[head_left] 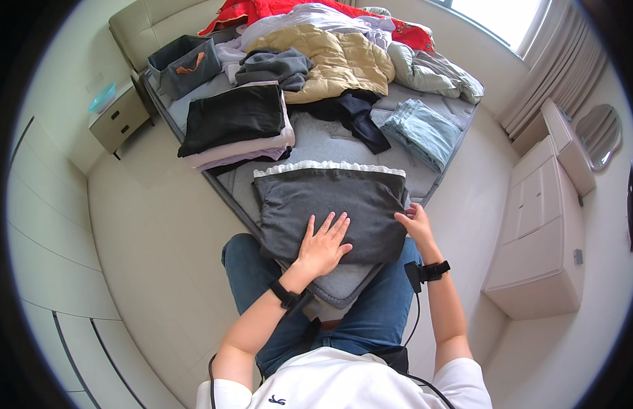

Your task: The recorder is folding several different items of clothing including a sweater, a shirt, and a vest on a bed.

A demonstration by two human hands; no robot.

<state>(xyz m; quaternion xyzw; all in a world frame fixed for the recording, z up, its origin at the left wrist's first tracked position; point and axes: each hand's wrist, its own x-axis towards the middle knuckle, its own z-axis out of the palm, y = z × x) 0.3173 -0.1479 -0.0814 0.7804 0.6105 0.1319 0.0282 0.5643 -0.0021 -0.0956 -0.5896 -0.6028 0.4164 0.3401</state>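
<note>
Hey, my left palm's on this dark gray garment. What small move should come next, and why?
I'd probably straighten its right edge: your right hand has its fingers at that side of the dark gray garment, while your left hand lies flat on top, so it could steady the cloth.

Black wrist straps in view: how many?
2: one strap behind the left hand, which lies flat on dark gray cloth; another strap behind the right hand, at the cloth's right edge.
</note>
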